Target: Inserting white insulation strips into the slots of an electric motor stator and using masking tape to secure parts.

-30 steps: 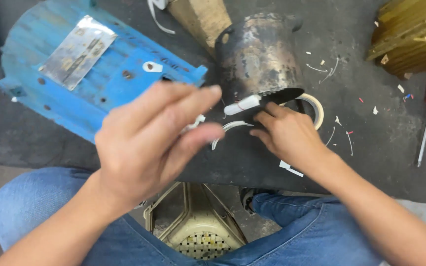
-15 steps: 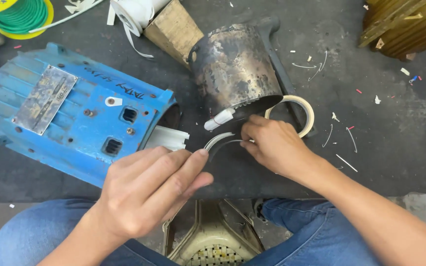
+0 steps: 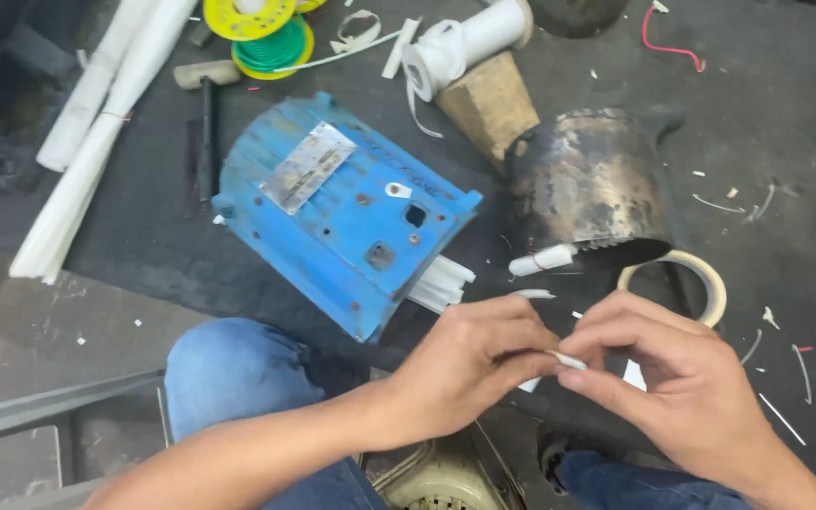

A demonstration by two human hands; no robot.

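My left hand (image 3: 469, 364) and my right hand (image 3: 668, 378) meet low in the head view, fingertips pinched together on a thin white strip (image 3: 569, 359). The strip is mostly hidden between the fingers. Just above the hands lies a blue motor housing (image 3: 342, 212) with white strips (image 3: 441, 283) sticking out of its near end. To the right of it stands a burnt dark metal cylinder (image 3: 592, 184) with a small white roll (image 3: 540, 260) at its base. A ring of pale tape (image 3: 687, 283) lies beside my right hand.
White tubes (image 3: 96, 123) lie at the far left next to a hammer (image 3: 205, 113). Yellow and green wire spools (image 3: 271, 33), a white spool (image 3: 469, 42) and a wooden wedge (image 3: 488, 104) sit at the top. White scraps litter the dark mat (image 3: 786, 161). My jeans-clad knees (image 3: 229, 373) frame a beige fan cover (image 3: 436, 482).
The view has shifted, so the motor housing now sits further right. My left hand came from open and raised to meet my right hand, and both now pinch the white strip.
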